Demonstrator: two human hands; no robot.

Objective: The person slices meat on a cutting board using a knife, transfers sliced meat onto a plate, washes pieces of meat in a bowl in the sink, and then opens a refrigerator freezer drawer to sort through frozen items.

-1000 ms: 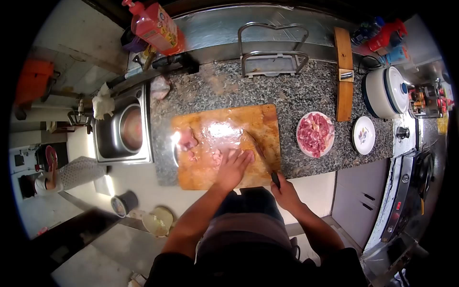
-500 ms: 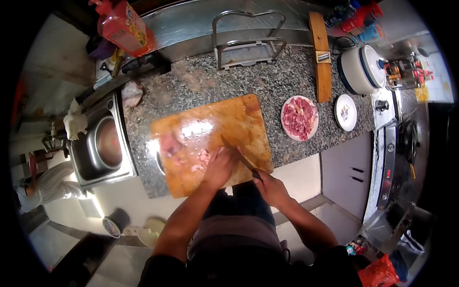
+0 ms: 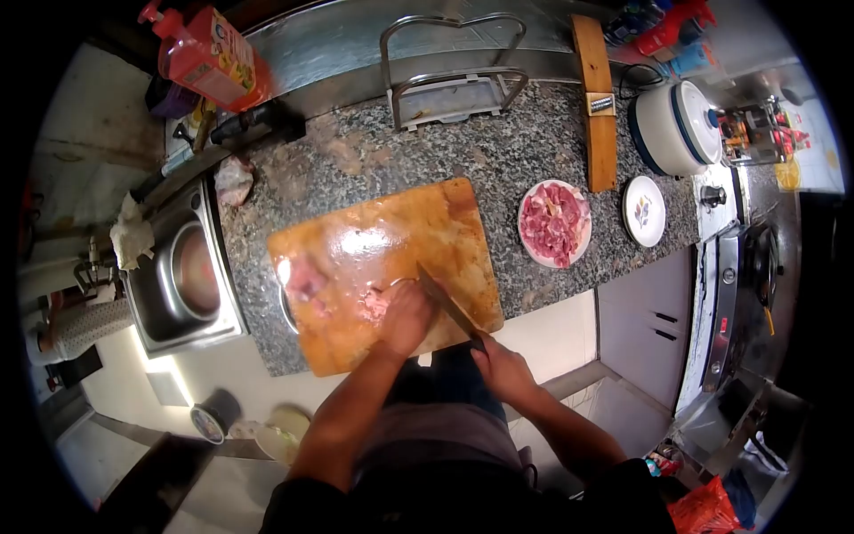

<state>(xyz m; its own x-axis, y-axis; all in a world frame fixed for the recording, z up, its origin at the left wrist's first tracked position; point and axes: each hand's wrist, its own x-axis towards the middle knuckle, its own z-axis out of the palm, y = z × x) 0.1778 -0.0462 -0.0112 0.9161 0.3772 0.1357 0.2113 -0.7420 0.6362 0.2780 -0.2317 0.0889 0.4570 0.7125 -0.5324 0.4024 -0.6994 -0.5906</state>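
Note:
My right hand [image 3: 503, 365] is closed round the dark handle of a knife [image 3: 450, 305], whose blade lies over the wooden cutting board [image 3: 400, 222] beside my left hand. With fingers curled together, my left hand [image 3: 409, 317] presses down on meat on the board; what is under the fingers is mostly hidden. Small pink meat pieces [image 3: 374, 304] lie just left of it. A larger pink piece [image 3: 307, 279] rests near the board's left side. To the right, a plate of sliced red meat [image 3: 554, 224] stands on the speckled counter.
A steel sink [image 3: 160, 311] is at the left, with a bag [image 3: 234, 182] near its corner. A small plate [image 3: 643, 212], a wooden slicer [image 3: 597, 133] and a white cooker [image 3: 672, 129] stand right. A metal rack [image 3: 455, 93] is behind. Another person [image 3: 89, 331] is far left.
The view has shifted, so the counter things appear further left than a second ago. My left hand stays on the meat, and the knife remains in my right hand close beside it.

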